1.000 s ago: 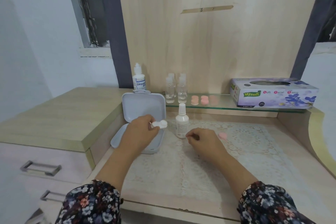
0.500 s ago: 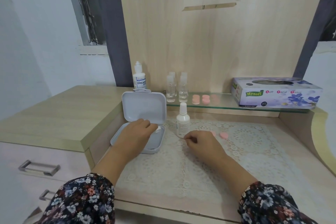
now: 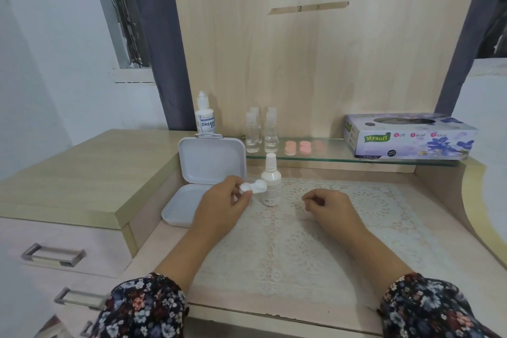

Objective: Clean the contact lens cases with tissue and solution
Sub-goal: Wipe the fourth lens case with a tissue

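My left hand (image 3: 222, 207) pinches a white contact lens case (image 3: 253, 187) by its left well, just above the lace mat (image 3: 301, 255) and right in front of a white spray bottle of solution (image 3: 271, 186). On the mat to the right, my right hand (image 3: 329, 207) rests with its fingers curled under; I see nothing in it. The purple tissue box (image 3: 408, 137) sits on the glass shelf (image 3: 334, 155) at the back right. Pink lens cases (image 3: 297, 147) lie on that shelf.
An open white storage box (image 3: 211, 162) stands left of my left hand, its lid upright. A larger solution bottle (image 3: 205, 115) and small clear bottles (image 3: 262, 132) stand at the back. A raised wooden top with drawers (image 3: 55, 255) borders the left side.
My left hand dipped into the storage box and came back up with the white case. My right hand slid right, and the pink piece that lay on the mat is out of sight.
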Action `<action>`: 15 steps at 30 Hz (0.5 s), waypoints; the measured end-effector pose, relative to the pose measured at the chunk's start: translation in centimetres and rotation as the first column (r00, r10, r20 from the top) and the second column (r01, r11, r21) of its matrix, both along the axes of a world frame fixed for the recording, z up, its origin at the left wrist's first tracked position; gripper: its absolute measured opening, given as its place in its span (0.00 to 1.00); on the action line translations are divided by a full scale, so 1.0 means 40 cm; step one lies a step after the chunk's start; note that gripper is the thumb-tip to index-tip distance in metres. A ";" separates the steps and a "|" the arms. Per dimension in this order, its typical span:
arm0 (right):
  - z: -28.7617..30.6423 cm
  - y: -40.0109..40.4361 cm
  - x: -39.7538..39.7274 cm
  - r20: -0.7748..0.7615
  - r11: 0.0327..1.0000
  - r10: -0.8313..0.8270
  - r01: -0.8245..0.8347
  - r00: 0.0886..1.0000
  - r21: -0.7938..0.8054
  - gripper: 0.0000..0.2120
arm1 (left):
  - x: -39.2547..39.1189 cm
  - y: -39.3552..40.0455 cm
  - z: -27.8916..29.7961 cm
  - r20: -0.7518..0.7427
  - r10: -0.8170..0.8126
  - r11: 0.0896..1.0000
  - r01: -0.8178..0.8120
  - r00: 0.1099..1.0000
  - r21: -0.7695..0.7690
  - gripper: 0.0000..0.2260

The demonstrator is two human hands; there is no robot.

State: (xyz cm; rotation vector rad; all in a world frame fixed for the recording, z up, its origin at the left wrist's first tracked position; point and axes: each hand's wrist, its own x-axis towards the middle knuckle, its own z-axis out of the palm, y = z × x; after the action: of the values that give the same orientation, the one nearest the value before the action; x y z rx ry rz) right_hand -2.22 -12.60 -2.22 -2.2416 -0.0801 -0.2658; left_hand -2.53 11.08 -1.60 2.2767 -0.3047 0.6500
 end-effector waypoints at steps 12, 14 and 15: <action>-0.019 -0.114 -0.016 0.000 0.972 -0.160 0.158 0.987 0.175 0.09 | 0.013 -0.261 -0.034 -0.197 -0.162 0.969 0.194 0.967 0.154 0.10; -0.028 -0.118 -0.019 -0.005 0.968 -0.160 0.158 0.987 0.196 0.10 | 0.023 -0.270 -0.049 -0.219 -0.154 0.973 0.187 0.963 0.139 0.11; -0.030 -0.119 -0.019 -0.003 0.967 -0.158 0.156 0.987 0.202 0.10 | 0.026 -0.271 -0.057 -0.232 -0.151 0.973 0.186 0.961 0.138 0.11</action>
State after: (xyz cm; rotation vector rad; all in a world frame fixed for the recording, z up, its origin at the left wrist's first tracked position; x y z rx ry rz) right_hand -3.00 -17.36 -3.42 -2.0466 0.1142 -0.3578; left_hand -1.47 0.23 -3.87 2.4152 -0.4510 0.2904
